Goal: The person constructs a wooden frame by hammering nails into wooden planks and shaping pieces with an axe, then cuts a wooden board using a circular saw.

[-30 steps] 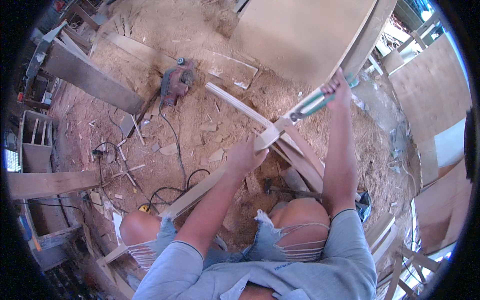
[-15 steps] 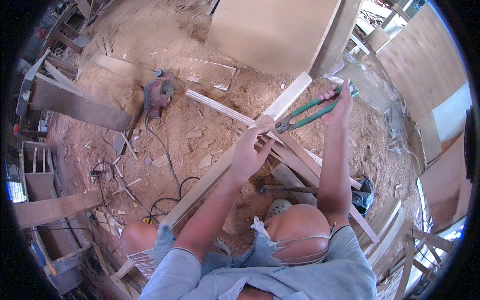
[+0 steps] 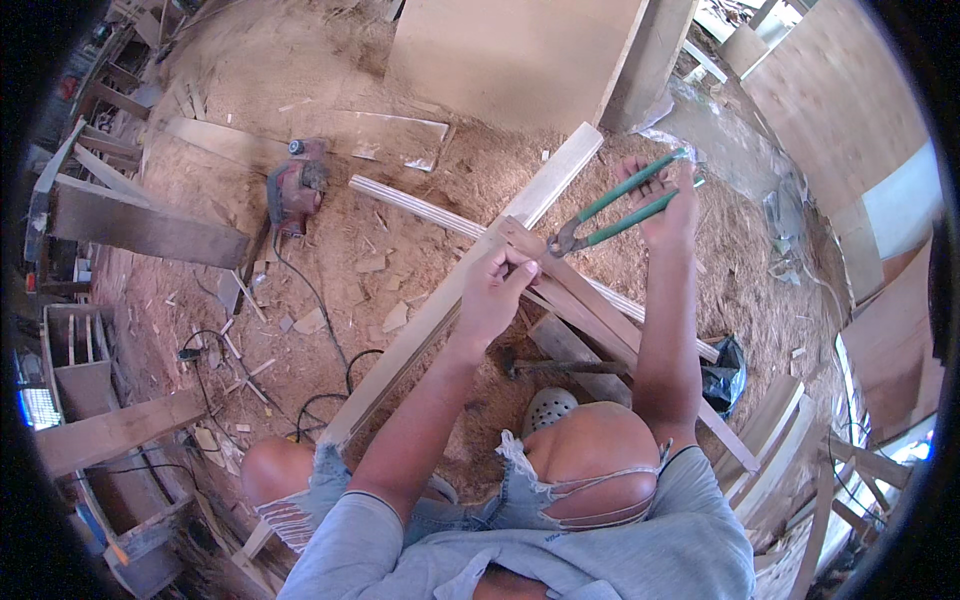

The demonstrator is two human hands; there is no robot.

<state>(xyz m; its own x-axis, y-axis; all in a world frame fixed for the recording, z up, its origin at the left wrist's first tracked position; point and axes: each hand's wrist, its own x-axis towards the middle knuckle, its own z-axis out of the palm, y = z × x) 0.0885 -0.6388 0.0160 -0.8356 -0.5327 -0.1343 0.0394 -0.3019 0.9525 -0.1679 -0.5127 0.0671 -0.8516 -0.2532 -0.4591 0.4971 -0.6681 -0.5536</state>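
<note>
My right hand [image 3: 672, 205] grips green-handled pincers [image 3: 630, 196], whose handles are spread apart. Their metal jaws lie just above a crossing of wooden strips, a little right of my left fingers. My left hand [image 3: 492, 295] is closed in a pinch over that crossing, and whatever sits between its fingertips is too small to make out. Beneath it runs a long pale wooden bar [image 3: 420, 362], slanting from my knee up to the far right. A brown wooden strip [image 3: 590, 305] meets the bar at the pinched fingers. A grooved light strip [image 3: 412, 203] passes under the bar.
A red power tool [image 3: 297, 190] with a black cord rests on the sawdust-covered ground at left. A hammer-like tool [image 3: 570, 368] lies near my shoe [image 3: 548, 408]. A black plastic bag [image 3: 727, 378] is at right. Large boards [image 3: 510, 60] lie beyond, and wooden frames stand at far left.
The pincers' jaws have come away from my left fingertips. My left fingers have drawn from partly spread into a tighter pinch. The whole view has shifted slightly.
</note>
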